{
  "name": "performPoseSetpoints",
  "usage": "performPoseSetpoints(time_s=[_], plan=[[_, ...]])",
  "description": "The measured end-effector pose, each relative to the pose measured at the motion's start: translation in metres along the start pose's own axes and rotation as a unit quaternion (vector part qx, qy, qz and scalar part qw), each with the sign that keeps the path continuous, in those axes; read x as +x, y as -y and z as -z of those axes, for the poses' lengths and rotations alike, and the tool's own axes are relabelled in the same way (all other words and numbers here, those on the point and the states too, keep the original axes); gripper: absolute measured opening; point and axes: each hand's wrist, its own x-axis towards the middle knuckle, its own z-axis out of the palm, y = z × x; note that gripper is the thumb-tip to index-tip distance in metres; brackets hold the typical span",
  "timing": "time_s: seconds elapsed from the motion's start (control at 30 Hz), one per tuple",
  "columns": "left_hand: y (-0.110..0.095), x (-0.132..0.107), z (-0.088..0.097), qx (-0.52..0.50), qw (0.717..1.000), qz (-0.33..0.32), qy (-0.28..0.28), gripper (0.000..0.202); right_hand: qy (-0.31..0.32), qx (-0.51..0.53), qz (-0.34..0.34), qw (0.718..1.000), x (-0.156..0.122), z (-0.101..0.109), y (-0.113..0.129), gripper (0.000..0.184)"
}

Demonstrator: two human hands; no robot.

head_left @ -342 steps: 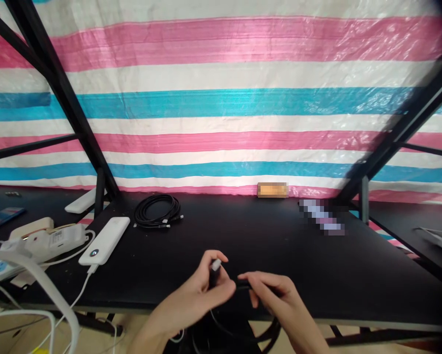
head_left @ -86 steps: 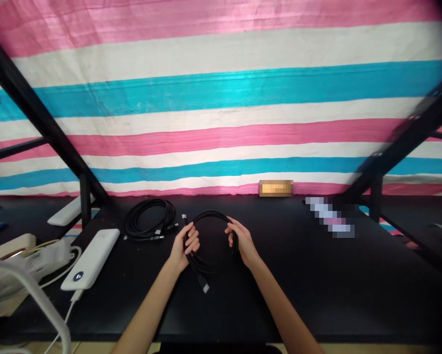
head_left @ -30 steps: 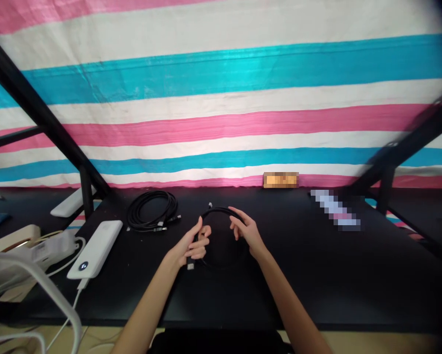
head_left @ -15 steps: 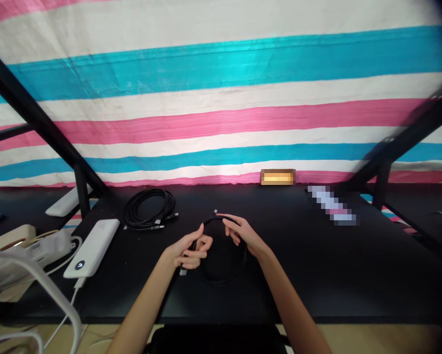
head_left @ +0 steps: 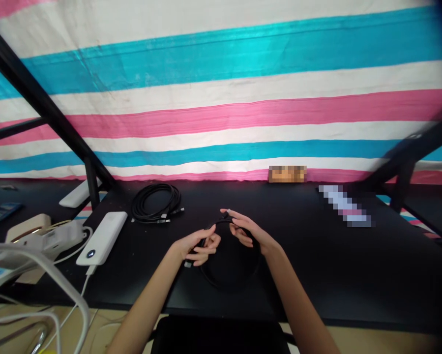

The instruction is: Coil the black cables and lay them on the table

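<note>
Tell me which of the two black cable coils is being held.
The nearer coil, held between the left hand and right hand; the other coil lies farther back on the table, untouched.

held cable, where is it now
In the head view, the held cable is just below centre, looped between the left hand and right hand, nearer the camera than the coil to its left.

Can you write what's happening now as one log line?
left hand: grips black cable loop | right hand: grips same loop | coiled black cable: lies on table, right of white power bank
</note>
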Motion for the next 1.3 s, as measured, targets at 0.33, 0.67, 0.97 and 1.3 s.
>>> performPoseSetpoints(time_s=[0.33,0.67,0.97,1.3], plan=[[0.008,0.018,0.01,0.155,0.948,-0.145,-0.236,0.032,-0.1,-0.035,0.021,0.994,0.011,0.006,-0.011,0.047],[0.011,0.018,0.01,0.317,0.838,-0.218,-0.386,0.021,-0.148,-0.085,0.033,0.985,0.021,0.015,-0.026,0.035],[0.005,0.016,0.002,0.339,0.846,-0.21,-0.355,0.025,-0.15,-0.089,0.032,0.984,0.02,0.008,-0.018,0.038],[0.007,0.02,0.014,0.139,0.838,-0.276,-0.449,0.033,-0.172,-0.014,0.069,0.983,0.015,0.005,-0.013,0.043]])
